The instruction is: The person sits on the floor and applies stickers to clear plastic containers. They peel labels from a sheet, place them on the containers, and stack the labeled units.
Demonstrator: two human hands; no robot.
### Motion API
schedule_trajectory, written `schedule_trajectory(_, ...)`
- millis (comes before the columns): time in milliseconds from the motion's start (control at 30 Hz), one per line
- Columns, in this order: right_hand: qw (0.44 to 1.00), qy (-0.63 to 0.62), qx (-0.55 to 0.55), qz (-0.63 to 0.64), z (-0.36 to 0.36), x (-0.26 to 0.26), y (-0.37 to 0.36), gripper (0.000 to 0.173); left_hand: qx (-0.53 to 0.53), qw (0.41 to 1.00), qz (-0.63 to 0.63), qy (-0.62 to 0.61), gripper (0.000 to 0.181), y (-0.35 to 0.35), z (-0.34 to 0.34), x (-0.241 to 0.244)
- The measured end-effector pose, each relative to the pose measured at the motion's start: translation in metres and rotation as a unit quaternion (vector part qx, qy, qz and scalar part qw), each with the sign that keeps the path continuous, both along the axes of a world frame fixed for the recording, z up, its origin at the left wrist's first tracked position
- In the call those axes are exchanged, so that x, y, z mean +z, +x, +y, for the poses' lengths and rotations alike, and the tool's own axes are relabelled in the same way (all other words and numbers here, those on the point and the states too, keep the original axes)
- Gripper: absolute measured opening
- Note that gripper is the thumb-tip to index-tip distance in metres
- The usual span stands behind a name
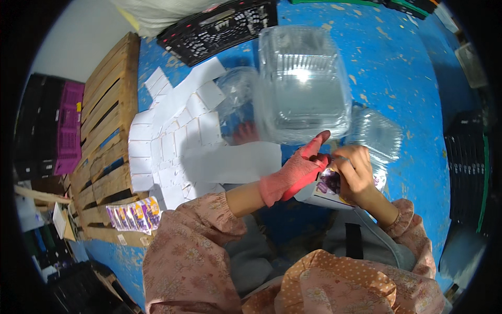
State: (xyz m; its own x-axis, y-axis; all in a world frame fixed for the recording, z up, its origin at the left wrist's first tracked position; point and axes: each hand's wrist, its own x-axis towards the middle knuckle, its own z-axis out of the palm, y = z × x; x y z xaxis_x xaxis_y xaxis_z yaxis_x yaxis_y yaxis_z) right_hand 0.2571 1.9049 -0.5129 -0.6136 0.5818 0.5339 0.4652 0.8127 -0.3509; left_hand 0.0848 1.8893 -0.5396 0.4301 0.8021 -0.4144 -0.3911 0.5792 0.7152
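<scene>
My left hand point(296, 172), in a pinkish-red work glove, is at the upper left edge of a purple grape-printed label point(328, 181). Its index finger points up toward the clear plastic containers; whether it grips the label is unclear. My bare right hand point(356, 176) pinches the label from the right with bent fingers, which hide part of it. Below both hands lies a white printed sheet or stack point(318, 199) with purple pictures. Just beyond them stands a stack of clear plastic clamshell containers point(304, 90) in a transparent bag.
More clear containers point(376, 133) lie at the right. White label backing strips point(184, 137) spread left, near a red glove-like thing point(246, 132). A wooden pallet point(104, 137) carries printed labels point(135, 215). Around stand a black crate point(219, 33), a purple crate point(70, 127) and stacked black crates point(466, 172).
</scene>
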Motion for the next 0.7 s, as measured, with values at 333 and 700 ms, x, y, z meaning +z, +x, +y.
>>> schedule_trajectory(333, 0.789, -0.346, -0.144, 0.486, 0.032, 0.009, 0.026, 0.017, 0.249, 0.871, 0.329, 0.267, 0.050, -0.178, 0.018, 0.009)
schedule_trajectory(700, 0.629, -0.611, -0.257, 0.406, 0.062, -0.046, 0.031, 0.019, 0.583, 0.420, 0.675, -0.170, 0.054, -0.485, -0.118, -0.131)
